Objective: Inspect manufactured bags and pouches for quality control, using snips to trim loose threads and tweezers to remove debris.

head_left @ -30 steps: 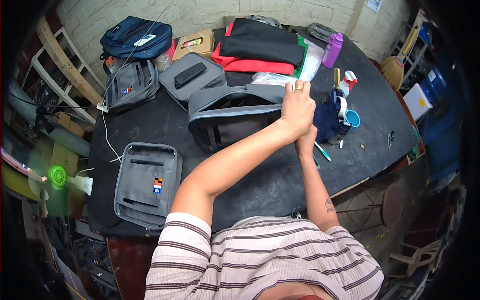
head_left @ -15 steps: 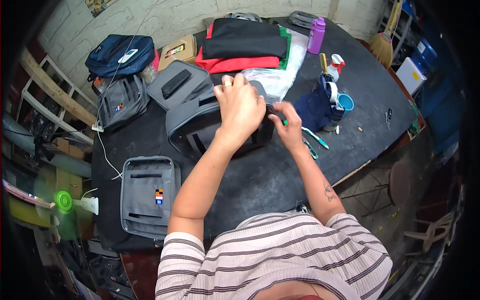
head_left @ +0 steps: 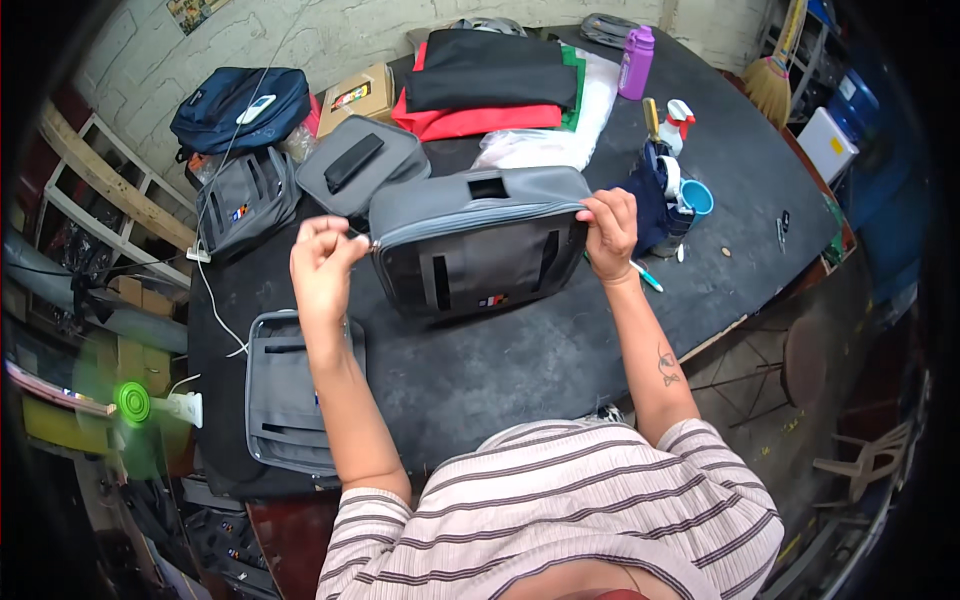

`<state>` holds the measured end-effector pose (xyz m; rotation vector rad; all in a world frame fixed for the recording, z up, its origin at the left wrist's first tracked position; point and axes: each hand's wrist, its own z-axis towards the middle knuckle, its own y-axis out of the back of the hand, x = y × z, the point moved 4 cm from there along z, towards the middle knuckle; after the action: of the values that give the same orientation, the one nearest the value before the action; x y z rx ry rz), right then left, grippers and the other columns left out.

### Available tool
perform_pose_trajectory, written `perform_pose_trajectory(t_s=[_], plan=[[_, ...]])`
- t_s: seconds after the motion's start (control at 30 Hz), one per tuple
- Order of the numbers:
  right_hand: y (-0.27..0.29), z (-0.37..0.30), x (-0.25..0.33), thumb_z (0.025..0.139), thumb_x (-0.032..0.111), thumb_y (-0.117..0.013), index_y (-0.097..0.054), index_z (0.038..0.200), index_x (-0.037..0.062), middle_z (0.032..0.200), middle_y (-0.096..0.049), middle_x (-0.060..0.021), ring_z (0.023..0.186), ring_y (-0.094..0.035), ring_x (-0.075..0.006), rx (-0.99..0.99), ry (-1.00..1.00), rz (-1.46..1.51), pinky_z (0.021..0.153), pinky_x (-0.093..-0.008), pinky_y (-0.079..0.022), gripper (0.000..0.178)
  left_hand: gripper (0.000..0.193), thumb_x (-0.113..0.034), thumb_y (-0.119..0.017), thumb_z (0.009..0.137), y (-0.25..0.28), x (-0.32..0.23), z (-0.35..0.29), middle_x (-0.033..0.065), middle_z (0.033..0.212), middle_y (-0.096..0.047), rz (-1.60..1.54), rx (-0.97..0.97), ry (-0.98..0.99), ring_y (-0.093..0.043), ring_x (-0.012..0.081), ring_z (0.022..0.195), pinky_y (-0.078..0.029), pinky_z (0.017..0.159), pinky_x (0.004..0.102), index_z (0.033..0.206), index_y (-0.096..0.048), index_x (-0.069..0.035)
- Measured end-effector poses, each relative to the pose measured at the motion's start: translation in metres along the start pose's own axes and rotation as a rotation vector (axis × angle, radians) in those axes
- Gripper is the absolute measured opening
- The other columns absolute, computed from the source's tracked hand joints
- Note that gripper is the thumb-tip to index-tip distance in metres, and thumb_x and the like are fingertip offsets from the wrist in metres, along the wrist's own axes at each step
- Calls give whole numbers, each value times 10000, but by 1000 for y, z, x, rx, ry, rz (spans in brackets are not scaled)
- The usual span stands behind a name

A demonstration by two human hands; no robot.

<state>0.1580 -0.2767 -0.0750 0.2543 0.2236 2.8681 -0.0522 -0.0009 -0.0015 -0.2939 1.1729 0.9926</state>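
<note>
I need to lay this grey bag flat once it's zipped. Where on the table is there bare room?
Bare black tabletop lies between the grey bag and the near edge, and on the right beyond the blue cup. The far side is crowded with folded cloth, a blue backpack and grey cases.

Four grey bags (head_left: 480, 245), one blue backpack (head_left: 240, 105), one purple bottle (head_left: 636, 62), one broom (head_left: 772, 80).

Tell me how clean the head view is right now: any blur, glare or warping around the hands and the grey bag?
Head view: the left hand, right hand and grey bag are sharp and evenly lit, without glare; fisheye bends the table edges toward a dark rim; a green flare spot sits at lower left.
</note>
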Motion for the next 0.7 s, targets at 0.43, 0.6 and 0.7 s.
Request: perform_pose_trajectory(t_s=[0.43,0.6,0.7], plan=[[-8,34,60,671,279,-763,-675,1060,154,1019,-588,-19,954,-505,-244,222,168,105,851,-396,-383,418,106,-130,-608,876,4,109,-88,-7,664,-547,-979,48,617,-603,181,842,-464,837,390,835,-644,-39],[-38,37,86,699,257,-725,-620,997,114,986,-578,-39,909,-522,-233,476,324,160,825,-393,-391,347,96,-111,-609,864,4,101,-83,50,833,-650,-953,189,546,-619,186,890,-470,850,412,854,-648,-23],[-43,38,87,732,241,-689,-594,913,101,878,-564,-22,820,-521,-219,458,377,126,754,-372,-390,248,103,-101,-605,862,7,101,-88,77,919,-658,-940,146,526,-629,197,910,-485,851,423,789,-621,-32]])
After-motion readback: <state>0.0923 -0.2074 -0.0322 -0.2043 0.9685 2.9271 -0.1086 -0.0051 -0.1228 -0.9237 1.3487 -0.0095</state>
